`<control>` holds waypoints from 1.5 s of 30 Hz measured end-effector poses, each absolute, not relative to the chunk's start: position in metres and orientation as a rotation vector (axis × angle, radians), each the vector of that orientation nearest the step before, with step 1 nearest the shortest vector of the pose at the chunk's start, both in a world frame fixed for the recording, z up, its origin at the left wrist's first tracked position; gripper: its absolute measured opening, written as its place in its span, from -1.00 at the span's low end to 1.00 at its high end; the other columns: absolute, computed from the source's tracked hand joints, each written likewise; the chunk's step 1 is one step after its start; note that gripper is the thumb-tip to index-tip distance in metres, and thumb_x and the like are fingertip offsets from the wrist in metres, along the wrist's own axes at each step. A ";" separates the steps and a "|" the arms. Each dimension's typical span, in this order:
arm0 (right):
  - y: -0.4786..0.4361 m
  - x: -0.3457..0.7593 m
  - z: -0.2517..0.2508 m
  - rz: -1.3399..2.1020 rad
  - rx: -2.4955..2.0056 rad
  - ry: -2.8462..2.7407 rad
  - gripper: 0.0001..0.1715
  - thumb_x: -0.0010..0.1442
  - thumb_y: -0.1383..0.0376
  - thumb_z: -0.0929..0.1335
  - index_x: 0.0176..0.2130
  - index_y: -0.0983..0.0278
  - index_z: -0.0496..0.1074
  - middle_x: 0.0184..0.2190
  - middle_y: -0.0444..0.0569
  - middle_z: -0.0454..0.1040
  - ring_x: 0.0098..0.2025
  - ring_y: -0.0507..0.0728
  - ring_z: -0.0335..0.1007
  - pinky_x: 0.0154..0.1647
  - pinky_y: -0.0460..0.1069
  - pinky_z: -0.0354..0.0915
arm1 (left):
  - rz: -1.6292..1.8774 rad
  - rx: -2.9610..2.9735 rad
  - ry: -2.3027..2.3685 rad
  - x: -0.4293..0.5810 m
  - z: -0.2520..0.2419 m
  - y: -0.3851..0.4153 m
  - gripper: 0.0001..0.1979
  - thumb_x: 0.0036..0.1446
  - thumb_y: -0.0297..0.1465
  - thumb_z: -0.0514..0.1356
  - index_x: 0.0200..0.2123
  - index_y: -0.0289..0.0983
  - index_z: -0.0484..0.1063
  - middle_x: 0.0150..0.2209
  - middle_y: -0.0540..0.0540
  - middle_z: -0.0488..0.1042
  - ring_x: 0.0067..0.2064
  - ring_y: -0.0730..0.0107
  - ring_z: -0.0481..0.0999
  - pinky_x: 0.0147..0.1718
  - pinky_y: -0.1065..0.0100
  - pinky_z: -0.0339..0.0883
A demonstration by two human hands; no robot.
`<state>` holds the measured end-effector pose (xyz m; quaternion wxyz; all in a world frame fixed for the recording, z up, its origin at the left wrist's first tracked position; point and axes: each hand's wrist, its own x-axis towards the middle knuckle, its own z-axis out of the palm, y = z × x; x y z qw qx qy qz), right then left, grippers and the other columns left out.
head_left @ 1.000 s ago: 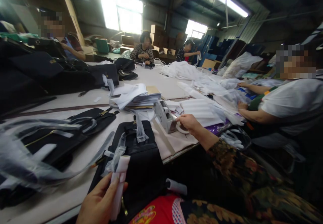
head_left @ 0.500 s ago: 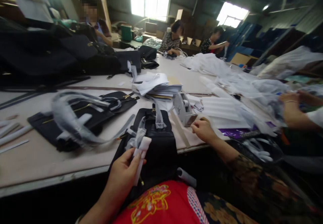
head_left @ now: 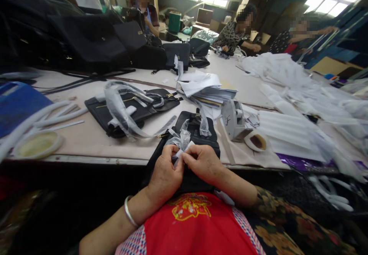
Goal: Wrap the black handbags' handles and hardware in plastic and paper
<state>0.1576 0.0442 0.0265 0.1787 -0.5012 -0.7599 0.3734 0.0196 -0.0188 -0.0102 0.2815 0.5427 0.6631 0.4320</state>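
Observation:
My left hand grips a white foam-wrapped strip between thumb and fingers. Against its other side, the fingertips of my right hand are pinched together; whether a small piece of tape is between them is hidden. The strip lies over a black bag that rests partly on the table edge and partly on my lap. Clear plastic film is bunched around the bag's strap just beyond my fingers. Another black bag, its handles wrapped in film, lies flat to the left.
A grey tape dispenser and a roll with a brown core stand right of the bag. Behind are stacked papers. White foam sheets cover the right side; black bags pile up at left. Co-workers sit across the table.
My right hand has left the area by the tape dispenser and come to the foam-wrapped strip in my left hand. The view has turned left, bringing a blue bin and tape roll in.

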 end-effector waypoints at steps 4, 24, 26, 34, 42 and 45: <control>0.043 0.159 0.026 1.022 -1.494 -2.118 -0.73 0.12 0.25 0.38 -0.57 0.26 0.48 -0.62 -0.11 0.48 -0.56 0.02 0.32 -0.53 -0.11 0.12 | 1.141 1.517 1.771 0.021 -0.008 -0.018 -0.79 0.19 -0.44 0.16 -0.09 -0.25 0.30 -0.21 -0.12 0.52 -0.21 0.24 0.59 -0.22 0.27 0.46; 0.047 0.157 0.014 1.083 -1.553 -1.937 -0.55 0.10 0.05 0.40 -0.64 0.26 0.35 -0.68 -0.16 0.38 -0.61 -0.02 0.21 -0.58 -0.11 0.06 | 1.182 1.714 1.697 0.022 -0.006 -0.020 -0.67 0.21 -0.52 0.12 0.04 -0.21 0.28 -0.12 -0.16 0.54 -0.04 0.18 0.58 -0.06 0.20 0.47; 0.047 0.157 0.014 1.080 -1.539 -1.937 -0.54 0.11 0.05 0.41 -0.65 0.26 0.34 -0.68 -0.15 0.38 -0.61 -0.02 0.21 -0.58 -0.11 0.06 | 1.176 1.703 1.709 0.023 -0.005 -0.021 -0.68 0.21 -0.51 0.13 0.04 -0.21 0.27 -0.12 -0.16 0.54 -0.06 0.18 0.58 -0.08 0.20 0.48; 0.048 0.159 0.021 1.150 -1.528 -1.915 -0.62 0.11 0.14 0.42 -0.62 0.26 0.41 -0.68 -0.15 0.41 -0.60 -0.01 0.25 -0.56 -0.12 0.10 | 1.141 1.679 1.788 0.023 -0.007 -0.021 -0.73 0.21 -0.43 0.17 -0.01 -0.25 0.31 -0.13 -0.20 0.55 -0.18 0.18 0.60 -0.25 0.27 0.47; 0.039 0.163 0.033 1.619 -1.577 -1.489 -0.89 0.05 0.32 0.42 -0.46 0.32 0.53 -0.63 -0.15 0.46 -0.66 -0.08 0.16 -0.65 -0.16 0.04 | 1.101 1.568 1.810 0.020 -0.010 -0.018 -0.78 0.25 -0.31 0.17 -0.06 -0.24 0.35 -0.23 -0.12 0.54 -0.30 0.27 0.57 -0.37 0.35 0.41; 0.037 0.165 0.030 1.733 -1.550 -1.308 -0.85 0.00 0.28 0.46 -0.46 0.33 0.48 -0.64 -0.17 0.44 -0.70 -0.10 0.10 -0.70 -0.16 -0.02 | 1.101 1.592 1.809 0.021 -0.009 -0.018 -0.79 0.25 -0.31 0.17 -0.08 -0.25 0.35 -0.23 -0.13 0.54 -0.31 0.27 0.57 -0.38 0.35 0.40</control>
